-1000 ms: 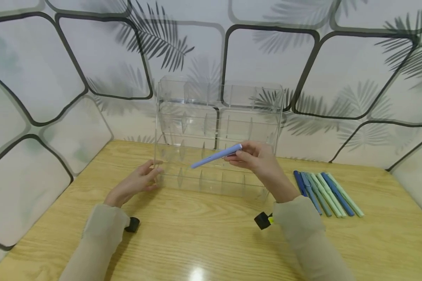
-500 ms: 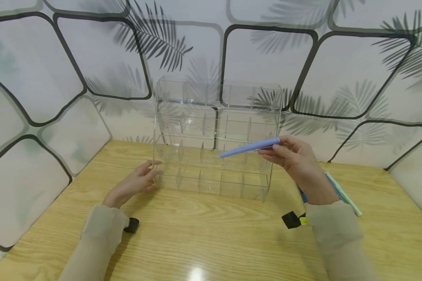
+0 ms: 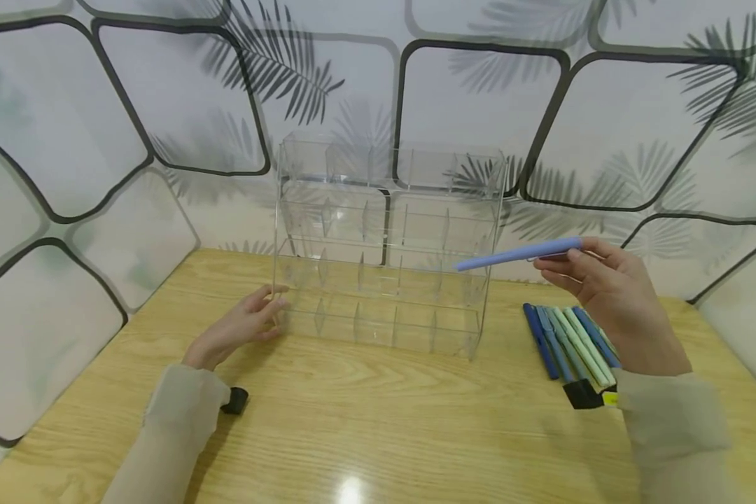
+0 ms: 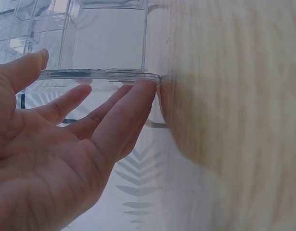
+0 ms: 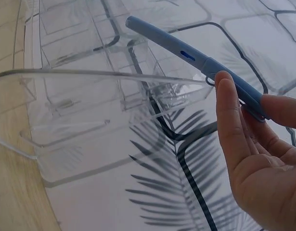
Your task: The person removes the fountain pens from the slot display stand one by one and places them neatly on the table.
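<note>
A clear acrylic tiered rack [image 3: 378, 280] with several divided compartments stands against the wall. At its lower left side, my left hand [image 3: 236, 327] touches the side panel; in the left wrist view the fingers [image 4: 123, 115] are nearly straight along the panel's outer face, with the thumb at its edge. My right hand [image 3: 617, 301] pinches a lavender-blue pen [image 3: 519, 253] by one end, between thumb and fingers. The pen is raised off the table, nearly level, its far end pointing left toward the rack's right side. Its clip shows in the right wrist view.
Several pens [image 3: 563, 343] in blues and greens lie side by side on the wooden table [image 3: 353, 420], right of the rack and partly behind my right hand. A patterned wall [image 3: 479, 119] rises close behind the rack.
My right hand has carried the pen rightward, from in front of the rack to above the row of pens, and the pen has become more level. My left hand stays at the rack's side.
</note>
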A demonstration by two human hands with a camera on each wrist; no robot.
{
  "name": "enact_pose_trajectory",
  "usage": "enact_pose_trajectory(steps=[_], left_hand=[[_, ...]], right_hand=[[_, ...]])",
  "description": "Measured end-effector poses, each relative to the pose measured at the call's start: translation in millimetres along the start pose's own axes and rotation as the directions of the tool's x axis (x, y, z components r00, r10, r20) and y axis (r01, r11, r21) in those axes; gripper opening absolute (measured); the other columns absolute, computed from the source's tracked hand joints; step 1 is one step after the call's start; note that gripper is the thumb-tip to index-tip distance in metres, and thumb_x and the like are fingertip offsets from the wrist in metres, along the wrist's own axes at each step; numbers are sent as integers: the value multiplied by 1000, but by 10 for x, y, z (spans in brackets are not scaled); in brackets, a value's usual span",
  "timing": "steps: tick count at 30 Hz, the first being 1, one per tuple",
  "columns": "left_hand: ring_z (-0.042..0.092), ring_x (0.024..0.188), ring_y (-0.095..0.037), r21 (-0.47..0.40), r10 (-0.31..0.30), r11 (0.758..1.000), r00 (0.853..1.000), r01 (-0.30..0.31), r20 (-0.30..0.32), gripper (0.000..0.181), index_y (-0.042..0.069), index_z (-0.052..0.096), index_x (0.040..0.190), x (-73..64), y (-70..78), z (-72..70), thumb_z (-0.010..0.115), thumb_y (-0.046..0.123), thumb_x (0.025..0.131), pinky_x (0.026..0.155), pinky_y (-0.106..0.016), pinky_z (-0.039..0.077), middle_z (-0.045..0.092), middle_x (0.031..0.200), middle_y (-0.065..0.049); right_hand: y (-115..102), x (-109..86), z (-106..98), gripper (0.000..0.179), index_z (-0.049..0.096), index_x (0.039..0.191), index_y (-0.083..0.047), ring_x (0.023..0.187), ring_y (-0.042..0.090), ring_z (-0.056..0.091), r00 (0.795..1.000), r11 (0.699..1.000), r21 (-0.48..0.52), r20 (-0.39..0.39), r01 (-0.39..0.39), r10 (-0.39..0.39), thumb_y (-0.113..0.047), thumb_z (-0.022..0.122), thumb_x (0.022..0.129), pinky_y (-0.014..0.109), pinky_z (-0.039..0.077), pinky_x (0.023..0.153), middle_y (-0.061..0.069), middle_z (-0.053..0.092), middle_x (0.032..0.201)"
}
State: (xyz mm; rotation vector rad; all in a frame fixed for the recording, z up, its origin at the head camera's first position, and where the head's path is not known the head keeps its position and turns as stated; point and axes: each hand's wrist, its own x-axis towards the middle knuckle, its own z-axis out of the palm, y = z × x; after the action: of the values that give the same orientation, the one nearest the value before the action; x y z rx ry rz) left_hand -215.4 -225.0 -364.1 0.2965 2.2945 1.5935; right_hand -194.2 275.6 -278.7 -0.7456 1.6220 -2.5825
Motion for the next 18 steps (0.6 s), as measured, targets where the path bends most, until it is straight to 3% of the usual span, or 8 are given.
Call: enact_pose_trajectory(steps=[7,11,16,18], left_hand=[[20,144,-53,-5,17,1000,1000,-17,13,64,-4,16,158,-3,-24,-12,40,33,112,112,-55,36,13,159,-36],[19,145,-54,-9,7,1000,1000,-7,16,65,-3,13,159,-4,-18,-13,39,33,112,112,-55,36,10,160,-37],[18,145,-53,-15,2,1000,1000,-2,14,66,-3,13,159,-9,-12,-6,40,34,112,112,-55,36,7,161,-36],[18,145,-53,-15,10,1000,1000,-9,13,66,-4,13,159,-12,-15,-1,39,34,112,112,-56,37,8,160,-37]], right_hand=[[-103,-105,-260,31,64,107,13,95,32,73,998,998,-1,18,58,-58,12,34,106,39,60,86,25,72,105],[-175,-149,-392,31,61,103,12,94,35,72,999,998,49,11,47,-48,11,30,106,41,61,84,26,71,105],[-268,-195,-570,29,63,99,9,90,35,72,997,997,83,-79,8,-1,9,35,107,43,63,77,22,72,103],[-289,-211,-637,28,66,100,8,88,32,72,991,999,47,-136,-6,12,7,39,107,42,63,76,19,72,101]])
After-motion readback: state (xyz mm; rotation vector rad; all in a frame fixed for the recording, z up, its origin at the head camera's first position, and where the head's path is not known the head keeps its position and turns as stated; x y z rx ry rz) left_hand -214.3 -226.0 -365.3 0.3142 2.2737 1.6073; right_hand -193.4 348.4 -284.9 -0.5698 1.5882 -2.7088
